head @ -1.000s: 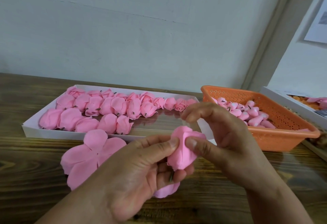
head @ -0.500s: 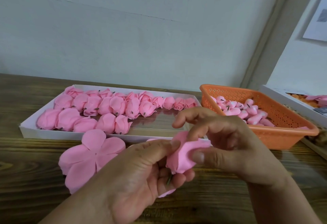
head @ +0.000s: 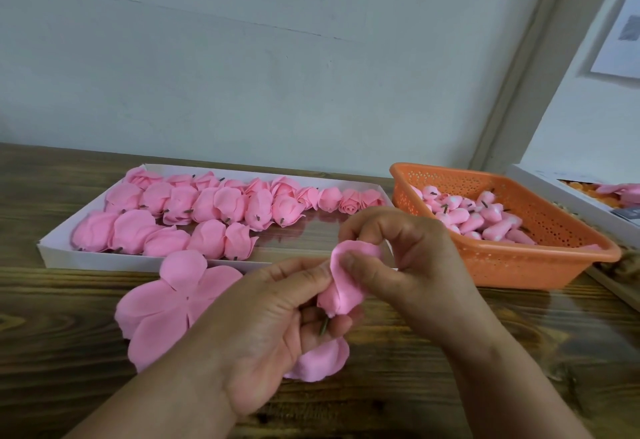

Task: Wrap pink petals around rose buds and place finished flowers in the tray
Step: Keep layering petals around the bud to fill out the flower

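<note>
Just in front of the tray (head: 55, 254), over the desk (head: 519, 352): both hands work one flower (head: 341, 291). Left hand (head: 263, 331) has its grip closed on the flower, thumb pressing the petal wrap from the side, lower fingers curled under the base where the short green stem (head: 323, 327) pokes out; looks like that pins the bud so it can't spin while wrapping. Right hand (head: 405, 255) pinches the petal's upper edge, thumb on the front, fingers curled over the top, likely pulling it snug round the bud. One loose petal lobe (head: 320, 360) hangs below the left hand, so wrapping isn't done, I'd say. Spare petal sheet (head: 173, 303) lies flat on the desk touching the tray's near wall, left of the hands, within easy reach for the next bud. Inside the tray, finished flowers (head: 214, 216) are packed in rows at its left and back; the right front part shows bare floor, so that's where this one probably goes. Right of the tray sits the basket (head: 519, 265) with bare buds (head: 478, 216), on the right-hand side for pickup. Risk: soft petals, too hard a squeeze creases them.
</note>
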{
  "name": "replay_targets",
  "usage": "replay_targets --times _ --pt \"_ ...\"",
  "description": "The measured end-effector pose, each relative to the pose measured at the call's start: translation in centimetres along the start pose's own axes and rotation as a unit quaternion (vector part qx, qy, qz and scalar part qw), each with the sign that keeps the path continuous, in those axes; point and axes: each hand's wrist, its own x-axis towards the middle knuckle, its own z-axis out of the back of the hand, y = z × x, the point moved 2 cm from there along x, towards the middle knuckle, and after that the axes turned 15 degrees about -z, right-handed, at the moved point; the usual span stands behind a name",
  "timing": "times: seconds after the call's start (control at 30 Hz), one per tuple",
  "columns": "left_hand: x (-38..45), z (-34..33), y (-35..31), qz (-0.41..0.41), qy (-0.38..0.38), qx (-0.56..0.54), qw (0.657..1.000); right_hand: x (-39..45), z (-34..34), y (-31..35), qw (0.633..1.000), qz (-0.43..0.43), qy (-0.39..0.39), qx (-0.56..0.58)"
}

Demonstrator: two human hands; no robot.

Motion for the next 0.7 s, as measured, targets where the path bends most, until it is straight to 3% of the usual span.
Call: replay_targets --times 0.4,0.57,0.7 --pt "0.2 0.1 0.4 -0.023 -0.036 -0.012 0.999 0.3 -0.4 -1.1 0.999 -0.031 0.013 0.020" --pt "0.5 0.7 0.5 0.043 -0.052 -0.086 0.994 0.2 -0.1 -1.6 0.976 -0.027 0.060 0.206" --pt "0.5 0.3 -0.1 0.084 -0.045 -0.150 0.984 0.1 1.3 -2.3 0.958 -0.021 0.015 0.287"
